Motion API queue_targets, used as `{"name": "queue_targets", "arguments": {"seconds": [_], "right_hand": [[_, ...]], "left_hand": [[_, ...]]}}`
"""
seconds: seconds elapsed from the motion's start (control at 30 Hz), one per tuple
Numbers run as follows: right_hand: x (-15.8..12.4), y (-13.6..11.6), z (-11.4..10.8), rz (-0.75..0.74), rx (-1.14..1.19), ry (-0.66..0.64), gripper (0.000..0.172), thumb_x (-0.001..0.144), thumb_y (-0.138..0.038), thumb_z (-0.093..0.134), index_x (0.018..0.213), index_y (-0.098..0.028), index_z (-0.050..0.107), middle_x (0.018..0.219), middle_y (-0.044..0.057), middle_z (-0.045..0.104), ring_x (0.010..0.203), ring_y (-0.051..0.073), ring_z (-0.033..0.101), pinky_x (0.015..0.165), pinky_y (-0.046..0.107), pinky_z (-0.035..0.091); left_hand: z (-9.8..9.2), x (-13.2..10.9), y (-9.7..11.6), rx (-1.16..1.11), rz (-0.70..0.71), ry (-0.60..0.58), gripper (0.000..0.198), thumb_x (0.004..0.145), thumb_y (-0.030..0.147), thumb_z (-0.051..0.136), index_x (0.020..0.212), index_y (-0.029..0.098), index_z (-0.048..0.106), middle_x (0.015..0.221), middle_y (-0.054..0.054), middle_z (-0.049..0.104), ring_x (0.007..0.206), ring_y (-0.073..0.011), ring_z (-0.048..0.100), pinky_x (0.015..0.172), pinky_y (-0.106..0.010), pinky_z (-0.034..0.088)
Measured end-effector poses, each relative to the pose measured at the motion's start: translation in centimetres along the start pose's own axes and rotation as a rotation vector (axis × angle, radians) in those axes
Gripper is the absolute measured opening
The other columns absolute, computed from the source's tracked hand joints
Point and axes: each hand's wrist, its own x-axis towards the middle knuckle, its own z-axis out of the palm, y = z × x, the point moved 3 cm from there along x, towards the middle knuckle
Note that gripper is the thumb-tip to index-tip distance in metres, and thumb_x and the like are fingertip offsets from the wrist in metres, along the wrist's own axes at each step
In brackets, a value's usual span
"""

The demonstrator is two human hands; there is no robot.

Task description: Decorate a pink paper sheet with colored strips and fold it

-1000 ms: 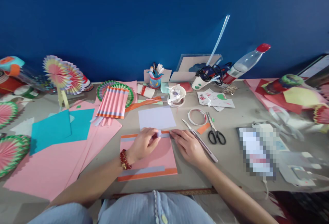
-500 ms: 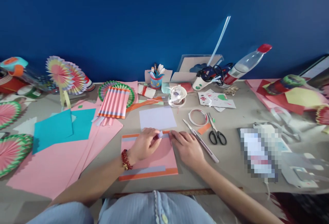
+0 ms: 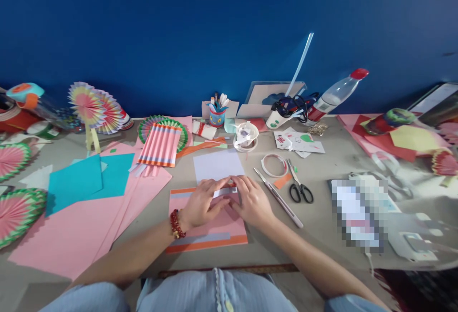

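A pink paper sheet point(image 3: 200, 231) with orange bands along its top and bottom edges lies in front of me; a lavender strip runs beside its bottom band. Over its upper part, my left hand point(image 3: 203, 203) and my right hand point(image 3: 252, 203) meet, fingers bent toward each other. Between them a short lavender paper strip point(image 3: 224, 191) is pinched near the top orange band, the left hand at its left end and the right at its right end. Fingertips partly cover the strip. A plain lavender sheet point(image 3: 218, 163) lies just beyond my hands.
To the right are a craft knife point(image 3: 279, 198), black-handled scissors point(image 3: 301, 192), a tape roll point(image 3: 275, 165) and a phone point(image 3: 358, 214). Pink sheets point(image 3: 75, 235), teal sheets point(image 3: 75, 178) and a pleated pink paper point(image 3: 161, 144) lie left. A tilted bottle point(image 3: 338, 95) stands behind.
My right hand has moved left and its fingers have come up from the sheet to the strip. The lavender strip now stretches between both hands. My view has shifted slightly.
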Motion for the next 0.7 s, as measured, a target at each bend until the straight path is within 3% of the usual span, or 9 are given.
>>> {"name": "queue_targets", "arguments": {"seconds": [0.1, 0.2, 0.37, 0.57, 0.7], "right_hand": [[0.6, 0.2, -0.4, 0.030, 0.043, 0.060, 0.027, 0.086, -0.018, 0.052, 0.111, -0.017, 0.059, 0.099, 0.010, 0.067, 0.089, 0.024, 0.063, 0.081, 0.038, 0.050], [0.4, 1.6, -1.2, 0.197, 0.176, 0.100, 0.017, 0.088, -0.023, 0.050, 0.100, -0.020, 0.061, 0.083, 0.004, 0.067, 0.070, 0.018, 0.062, 0.068, 0.030, 0.048], [-0.6, 4.4, -2.3, 0.482, 0.378, 0.137, 0.025, 0.084, -0.040, 0.058, 0.097, -0.019, 0.062, 0.076, 0.001, 0.067, 0.059, 0.015, 0.059, 0.058, 0.026, 0.045], [-2.2, 6.1, -2.9, 0.605, 0.488, 0.120, 0.021, 0.082, -0.041, 0.059, 0.087, -0.021, 0.061, 0.061, -0.001, 0.064, 0.049, 0.014, 0.055, 0.049, 0.023, 0.042], [-3.1, 5.9, -3.0, 0.566, 0.410, 0.049, 0.019, 0.083, -0.040, 0.055, 0.082, -0.022, 0.061, 0.061, -0.002, 0.064, 0.049, 0.014, 0.056, 0.051, 0.024, 0.042]], "left_hand": [[-0.1, 0.0, 0.2, 0.037, 0.027, -0.051, 0.050, 0.098, 0.031, 0.046, 0.146, 0.022, 0.033, 0.123, -0.010, 0.063, 0.110, -0.0255, 0.057, 0.097, -0.043, 0.042], [0.1, 0.2, 0.4, 0.075, 0.024, -0.092, 0.052, 0.097, 0.027, 0.045, 0.147, 0.020, 0.032, 0.129, -0.011, 0.060, 0.111, -0.0249, 0.056, 0.098, -0.043, 0.040], [0.9, 0.7, 0.9, 0.325, 0.060, -0.189, 0.036, 0.096, 0.023, 0.048, 0.132, 0.020, 0.052, 0.137, -0.008, 0.055, 0.112, -0.0259, 0.053, 0.095, -0.044, 0.038], [1.7, 1.4, 1.1, 0.556, 0.151, -0.266, 0.039, 0.098, 0.032, 0.049, 0.134, 0.018, 0.051, 0.131, -0.010, 0.058, 0.107, -0.0272, 0.053, 0.089, -0.044, 0.039], [2.0, 1.6, 0.9, 0.547, 0.210, -0.248, 0.042, 0.099, 0.030, 0.050, 0.138, 0.017, 0.046, 0.126, -0.011, 0.060, 0.107, -0.0264, 0.054, 0.089, -0.042, 0.040]]}}
